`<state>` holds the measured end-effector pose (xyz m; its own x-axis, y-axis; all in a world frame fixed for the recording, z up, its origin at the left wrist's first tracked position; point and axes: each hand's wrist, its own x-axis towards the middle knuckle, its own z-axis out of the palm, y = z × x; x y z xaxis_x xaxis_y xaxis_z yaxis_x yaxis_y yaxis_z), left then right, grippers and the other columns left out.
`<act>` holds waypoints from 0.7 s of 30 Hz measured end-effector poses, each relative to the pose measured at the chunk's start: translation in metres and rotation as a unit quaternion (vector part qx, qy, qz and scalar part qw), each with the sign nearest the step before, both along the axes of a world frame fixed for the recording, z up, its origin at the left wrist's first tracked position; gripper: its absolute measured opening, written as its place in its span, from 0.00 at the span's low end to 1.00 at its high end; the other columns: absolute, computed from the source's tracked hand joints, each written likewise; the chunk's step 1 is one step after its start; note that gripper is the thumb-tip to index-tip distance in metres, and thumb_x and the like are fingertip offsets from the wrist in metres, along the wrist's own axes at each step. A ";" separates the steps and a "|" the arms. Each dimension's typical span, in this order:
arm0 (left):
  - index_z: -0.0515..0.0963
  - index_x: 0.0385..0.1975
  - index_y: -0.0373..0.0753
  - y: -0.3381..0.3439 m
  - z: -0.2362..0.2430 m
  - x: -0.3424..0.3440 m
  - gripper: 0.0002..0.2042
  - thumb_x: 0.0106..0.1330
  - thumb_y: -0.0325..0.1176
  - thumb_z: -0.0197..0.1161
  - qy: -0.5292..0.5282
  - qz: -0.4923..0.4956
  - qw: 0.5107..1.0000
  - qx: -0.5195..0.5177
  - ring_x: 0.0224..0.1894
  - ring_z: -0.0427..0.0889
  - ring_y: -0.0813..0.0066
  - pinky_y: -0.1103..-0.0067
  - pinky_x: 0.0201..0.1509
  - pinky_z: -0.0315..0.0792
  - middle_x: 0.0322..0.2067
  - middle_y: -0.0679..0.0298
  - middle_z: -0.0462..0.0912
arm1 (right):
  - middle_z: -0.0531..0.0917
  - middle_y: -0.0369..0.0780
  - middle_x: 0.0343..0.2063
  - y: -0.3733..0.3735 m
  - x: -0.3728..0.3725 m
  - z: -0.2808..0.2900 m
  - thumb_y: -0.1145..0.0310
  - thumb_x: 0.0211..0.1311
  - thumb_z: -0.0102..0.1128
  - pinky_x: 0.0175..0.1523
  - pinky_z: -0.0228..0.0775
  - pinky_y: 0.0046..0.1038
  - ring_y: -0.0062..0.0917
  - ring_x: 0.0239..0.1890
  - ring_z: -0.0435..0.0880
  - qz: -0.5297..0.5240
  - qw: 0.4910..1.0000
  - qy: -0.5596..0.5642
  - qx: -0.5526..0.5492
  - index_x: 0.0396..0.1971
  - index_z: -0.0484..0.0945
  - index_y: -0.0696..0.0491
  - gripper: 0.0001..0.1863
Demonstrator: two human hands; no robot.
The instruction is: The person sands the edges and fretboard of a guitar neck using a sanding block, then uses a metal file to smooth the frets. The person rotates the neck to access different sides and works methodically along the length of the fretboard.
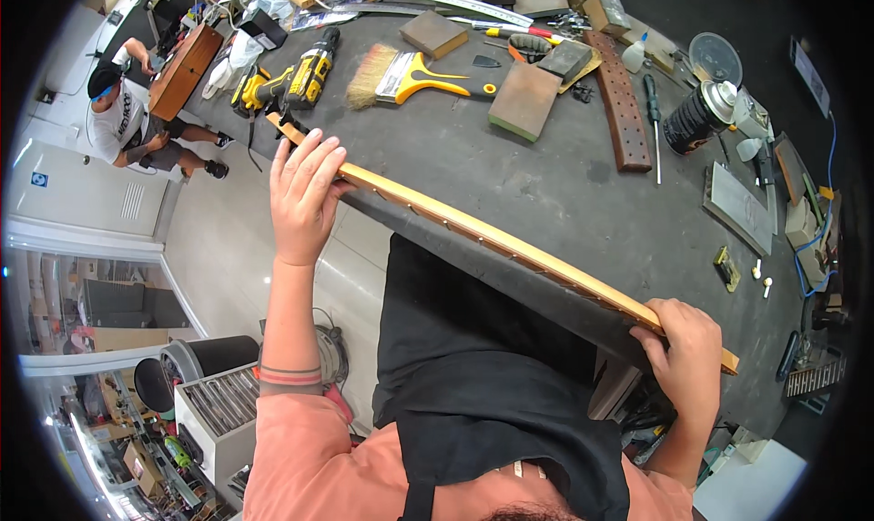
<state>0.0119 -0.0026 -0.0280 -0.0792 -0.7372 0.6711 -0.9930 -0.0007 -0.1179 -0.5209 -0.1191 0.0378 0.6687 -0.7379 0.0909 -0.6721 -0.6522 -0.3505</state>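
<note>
A long wooden guitar neck (500,237), pale on its long edge and with fret ends showing along a darker strip, lies diagonally at the near edge of the grey workbench (601,212). My left hand (308,180) grips it near its upper-left end, fingers wrapped over it. My right hand (678,343) grips it near the lower-right end, thumb beneath it. Just beyond the upper end lie a yellow cordless drill (305,75) and a wide brush (401,77) with a yellow handle.
Sanding blocks (521,100), a drilled wooden bar (614,111), a screwdriver (652,121) and a spray can (692,121) lie across the bench. A co-worker (123,121) sits at a wooden box at upper left. A bin (218,350) and metal tray (218,403) stand at lower left.
</note>
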 end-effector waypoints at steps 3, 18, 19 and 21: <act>0.87 0.67 0.46 -0.010 0.002 0.005 0.25 0.69 0.32 0.80 -0.019 -0.003 1.000 0.004 0.78 0.83 0.58 0.46 0.89 0.66 0.68 0.67 0.90 | 0.88 0.43 0.32 -0.004 0.001 -0.003 0.67 0.61 0.84 0.43 0.77 0.44 0.45 0.35 0.89 0.000 1.000 -0.014 -0.007 0.42 0.86 0.53 0.15; 0.86 0.70 0.42 -0.185 0.071 -0.197 0.39 0.72 0.68 0.77 0.089 0.048 0.949 0.299 0.73 0.85 0.51 0.52 0.72 0.82 0.64 0.56 0.90 | 0.90 0.41 0.34 -0.004 0.002 -0.011 0.63 0.65 0.83 0.41 0.80 0.43 0.42 0.37 0.91 -0.013 1.000 -0.021 -0.018 0.44 0.85 0.52 0.15; 0.84 0.72 0.43 -0.200 0.064 -0.205 0.39 0.72 0.68 0.76 0.070 0.073 0.944 0.315 0.74 0.83 0.50 0.51 0.72 0.82 0.67 0.57 0.87 | 0.91 0.41 0.34 -0.004 0.001 -0.010 0.63 0.65 0.83 0.41 0.80 0.43 0.42 0.37 0.91 -0.015 0.999 -0.017 -0.023 0.44 0.86 0.52 0.15; 0.82 0.76 0.46 -0.217 0.057 -0.212 0.40 0.73 0.69 0.76 0.025 0.127 0.929 0.346 0.76 0.80 0.49 0.49 0.71 0.83 0.72 0.58 0.82 | 0.91 0.41 0.34 -0.003 0.001 -0.012 0.62 0.66 0.83 0.41 0.80 0.43 0.42 0.37 0.92 -0.015 0.999 -0.018 -0.030 0.45 0.86 0.51 0.15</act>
<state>-0.2005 -0.2196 0.0294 0.1751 -0.9841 0.0280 -0.9753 -0.1773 -0.1317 -0.5198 -0.1221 0.0259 0.6414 -0.7504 0.1597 -0.6794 -0.6522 -0.3363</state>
